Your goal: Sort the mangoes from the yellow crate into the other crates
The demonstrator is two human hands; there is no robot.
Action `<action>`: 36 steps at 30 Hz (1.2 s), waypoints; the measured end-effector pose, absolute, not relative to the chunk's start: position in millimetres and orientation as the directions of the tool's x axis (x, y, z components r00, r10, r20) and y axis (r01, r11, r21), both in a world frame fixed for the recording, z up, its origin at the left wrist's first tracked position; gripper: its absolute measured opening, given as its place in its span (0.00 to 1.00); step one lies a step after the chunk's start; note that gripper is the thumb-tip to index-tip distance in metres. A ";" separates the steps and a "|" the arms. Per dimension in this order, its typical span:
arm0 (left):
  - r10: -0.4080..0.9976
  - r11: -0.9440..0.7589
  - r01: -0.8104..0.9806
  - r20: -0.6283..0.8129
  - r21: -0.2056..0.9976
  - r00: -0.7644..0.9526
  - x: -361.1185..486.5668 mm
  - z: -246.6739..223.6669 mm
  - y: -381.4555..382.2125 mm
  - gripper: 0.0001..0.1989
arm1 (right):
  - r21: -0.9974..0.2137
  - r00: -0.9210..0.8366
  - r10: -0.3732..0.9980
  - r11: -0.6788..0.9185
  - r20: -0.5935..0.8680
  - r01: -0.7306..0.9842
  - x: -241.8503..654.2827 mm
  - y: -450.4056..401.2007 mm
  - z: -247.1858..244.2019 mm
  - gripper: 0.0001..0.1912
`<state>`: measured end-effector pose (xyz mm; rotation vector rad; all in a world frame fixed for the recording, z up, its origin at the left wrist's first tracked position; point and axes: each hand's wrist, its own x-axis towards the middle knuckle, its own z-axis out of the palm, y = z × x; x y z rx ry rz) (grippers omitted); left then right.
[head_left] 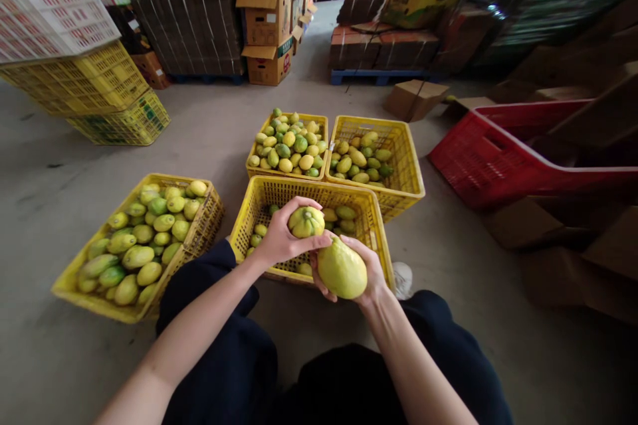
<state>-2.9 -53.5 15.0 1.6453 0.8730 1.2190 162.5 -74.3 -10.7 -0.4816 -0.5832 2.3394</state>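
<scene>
My left hand (282, 238) is wrapped round a yellow-green papaya (306, 222), its stem end facing me. My right hand (371, 272) cradles a larger, paler yellow papaya (343, 269) from below and from the right. The two fruits are held close together, and my left thumb reaches to the top of the larger one. Both hands are above the near edge of a yellow plastic crate (376, 229). Inside that crate lie more papayas (345, 212), partly hidden by my hands.
Behind it stand a heaped yellow crate (252, 163) and a part-filled one (416, 169). Another full yellow crate (70, 285) is at the left. A red crate (478, 159) and cardboard boxes (416, 98) lie right. Stacked crates (94, 76) rise at the far left.
</scene>
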 end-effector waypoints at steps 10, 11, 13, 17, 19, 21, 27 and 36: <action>0.994 0.072 -0.240 -0.051 0.968 0.092 6.1 1.8 -40.4 0.19 | -0.524 -0.459 0.807 -0.591 -0.372 -0.613 160.3 -70.2 -7.4 0.13; 0.983 0.186 -0.367 -0.169 0.912 0.077 6.4 -0.3 -37.0 0.18 | -0.532 -0.424 0.825 -0.565 -0.375 -0.630 161.6 -68.0 -6.5 0.13; 0.918 0.367 -0.609 -0.380 0.703 0.114 4.2 -2.3 -31.1 0.15 | -0.548 -0.359 0.859 -0.509 -0.364 -0.664 166.1 -63.2 -4.8 0.13; 0.819 0.443 -0.806 -0.542 0.392 0.186 -5.3 -0.5 -25.5 0.13 | -0.537 -0.273 0.880 -0.457 -0.388 -0.709 177.7 -55.7 -1.3 0.07; 0.810 0.459 -0.804 -0.549 0.377 0.204 -8.4 -0.1 -25.9 0.14 | -0.527 -0.232 0.875 -0.447 -0.424 -0.723 182.3 -54.3 -0.7 0.05; 0.805 0.505 -0.768 -0.535 0.393 0.255 -9.6 -1.1 -27.4 0.17 | -0.524 -0.187 0.868 -0.436 -0.460 -0.731 186.0 -53.7 -1.9 0.04; 0.799 0.570 -0.664 -0.514 0.484 0.311 -8.6 -4.3 -32.5 0.19 | -0.497 -0.124 0.829 -0.439 -0.545 -0.748 192.7 -50.4 -10.3 0.08; 0.804 0.573 -0.648 -0.498 0.503 0.324 -6.8 -9.8 -33.8 0.18 | -0.479 -0.060 0.805 -0.410 -0.591 -0.777 186.9 -48.8 -12.1 0.05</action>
